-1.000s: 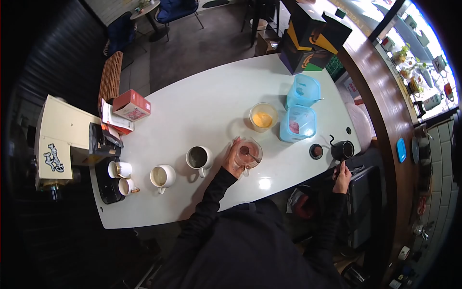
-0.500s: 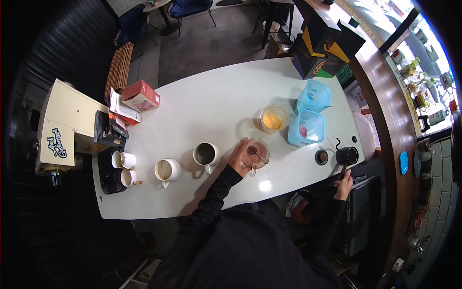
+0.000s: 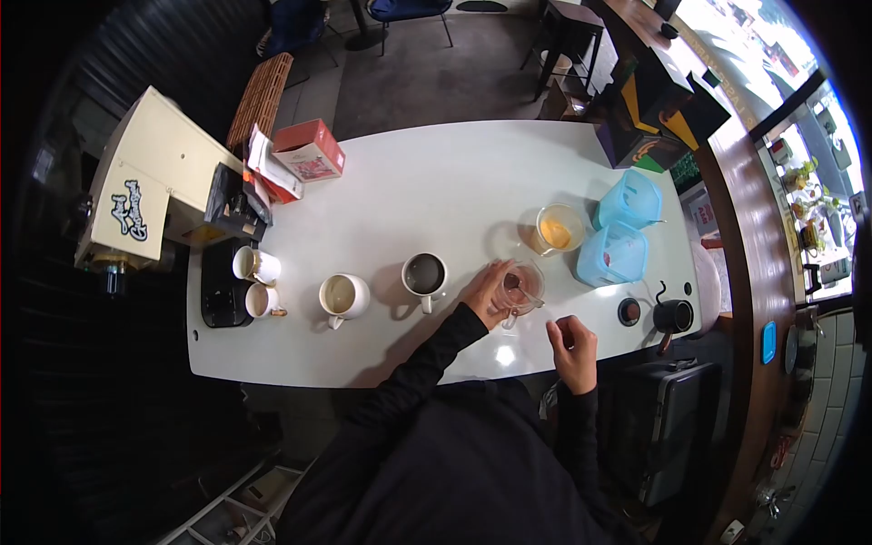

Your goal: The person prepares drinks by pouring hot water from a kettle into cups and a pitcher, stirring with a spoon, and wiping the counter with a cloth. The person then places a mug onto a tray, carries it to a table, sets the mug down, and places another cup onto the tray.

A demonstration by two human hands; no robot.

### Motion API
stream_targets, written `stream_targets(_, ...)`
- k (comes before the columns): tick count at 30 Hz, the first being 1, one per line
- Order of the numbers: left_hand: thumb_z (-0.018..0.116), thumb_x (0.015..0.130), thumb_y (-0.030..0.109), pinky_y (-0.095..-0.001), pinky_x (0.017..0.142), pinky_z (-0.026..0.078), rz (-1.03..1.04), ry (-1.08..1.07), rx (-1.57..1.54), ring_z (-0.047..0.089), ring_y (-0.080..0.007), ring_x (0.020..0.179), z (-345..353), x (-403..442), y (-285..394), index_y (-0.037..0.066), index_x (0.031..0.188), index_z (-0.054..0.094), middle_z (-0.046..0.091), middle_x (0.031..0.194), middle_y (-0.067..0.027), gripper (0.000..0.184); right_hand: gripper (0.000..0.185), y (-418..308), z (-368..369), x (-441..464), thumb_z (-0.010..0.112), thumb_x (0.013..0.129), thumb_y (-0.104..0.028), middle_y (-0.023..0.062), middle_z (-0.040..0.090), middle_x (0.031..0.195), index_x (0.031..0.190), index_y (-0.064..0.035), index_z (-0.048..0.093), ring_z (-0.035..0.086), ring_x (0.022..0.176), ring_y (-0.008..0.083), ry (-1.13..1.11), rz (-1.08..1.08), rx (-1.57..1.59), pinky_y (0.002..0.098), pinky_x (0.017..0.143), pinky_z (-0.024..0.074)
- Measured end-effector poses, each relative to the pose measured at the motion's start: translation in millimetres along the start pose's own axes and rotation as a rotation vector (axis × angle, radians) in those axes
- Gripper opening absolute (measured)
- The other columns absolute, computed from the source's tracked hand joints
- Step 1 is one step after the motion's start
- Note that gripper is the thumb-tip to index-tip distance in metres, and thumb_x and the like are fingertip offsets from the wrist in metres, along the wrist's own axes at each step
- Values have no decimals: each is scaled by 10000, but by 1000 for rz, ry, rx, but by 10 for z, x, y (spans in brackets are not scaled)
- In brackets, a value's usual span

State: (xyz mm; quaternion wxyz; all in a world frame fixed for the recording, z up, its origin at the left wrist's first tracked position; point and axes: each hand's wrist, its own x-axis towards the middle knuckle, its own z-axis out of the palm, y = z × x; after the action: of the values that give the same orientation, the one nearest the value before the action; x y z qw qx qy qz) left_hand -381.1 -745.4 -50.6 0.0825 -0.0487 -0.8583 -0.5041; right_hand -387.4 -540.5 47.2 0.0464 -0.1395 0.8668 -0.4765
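My left hand (image 3: 487, 295) is wrapped around the left side of a clear glass cup (image 3: 536, 307) with a handle. The cup stands on the white table and has a pinkish-brown content and a spoon (image 3: 527, 292) in it. My right hand (image 3: 574, 352) hovers at the table's front edge, right of the cup, with its fingers curled and nothing visible in them. To the left of the cup stand a white mug with dark liquid (image 3: 425, 274) and a white mug with pale liquid (image 3: 344, 300). Behind it is a tub with yellow content (image 3: 556, 229).
Two blue containers (image 3: 627, 200) stand at the right. A black pot with a wooden handle (image 3: 672, 316) and a small dark round object (image 3: 629, 312) sit near the right corner. At the left are a cream machine (image 3: 136, 191), two small cups (image 3: 258, 265) and a red box (image 3: 311, 150).
My right hand has let go of the black pot's handle and moved left towards the glass cup. My left hand stays on the cup. The whole view has shifted.
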Motion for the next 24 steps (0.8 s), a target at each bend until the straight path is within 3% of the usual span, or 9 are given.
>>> stream_targets(7,714,774,152,-418,1066,332,1,56,-5,358,-361,1306,-169,-361,153,100,1416,307,376,1401,-200,761,297,76,324,138,648,861,-189,167,551,577,700,45,562,501,478,241,97,65,-96,336,502,406)
stream_targets(8,689,812,171,-400,1017,391,7,57,0,446,-342,1244,-221,-439,193,80,1367,398,457,1339,-197,633,297,84,356,143,648,861,-189,167,551,577,700,45,562,501,478,241,92,64,-99,336,502,406)
stream_targets(11,685,815,158,-373,944,454,-27,-61,-192,545,-320,1141,-523,-609,352,55,1276,509,558,1232,-179,504,317,62,447,160,636,865,-189,175,542,571,678,46,534,503,476,241,113,60,-134,347,496,398)
stream_targets(12,666,826,124,-343,847,507,65,46,-131,643,-253,980,-610,-647,438,28,1164,581,650,1062,-136,362,327,46,472,159,631,865,-183,177,530,564,662,44,512,488,468,252,119,57,-139,355,490,388)
stream_targets(16,603,864,35,-278,774,523,-83,301,-340,680,-165,836,-877,-812,485,-15,1062,612,688,901,-104,205,356,34,577,176,616,867,-168,184,482,537,626,36,453,429,449,294,193,1,-150,377,472,349)
stream_targets(17,581,884,33,-283,842,494,-221,293,-415,651,-156,936,-954,-855,451,-15,1063,590,669,977,-114,185,356,24,584,184,616,867,-168,184,482,537,626,36,453,429,449,294,207,3,-150,377,472,349)
stream_targets(21,555,893,22,-286,878,470,-140,424,-423,616,-167,926,-1119,-863,211,-10,1073,565,631,984,-97,184,354,-7,630,258,608,867,-164,191,442,520,622,33,445,390,449,322,282,38,-221,387,464,328)
stream_targets(23,550,893,20,-292,894,460,-116,448,-414,597,-172,948,-1166,-872,154,-9,1076,557,612,1006,-101,185,368,-1,669,271,612,870,-129,132,360,495,618,38,402,304,446,162,361,-34,-205,348,443,258)
stream_targets(24,555,882,17,-303,906,452,-56,445,-310,579,-183,987,-1193,-850,134,-2,1079,557,592,1051,-118,198,368,-6,683,269,612,870,-129,132,360,495,618,38,402,304,446,162,374,-38,-206,348,443,258)
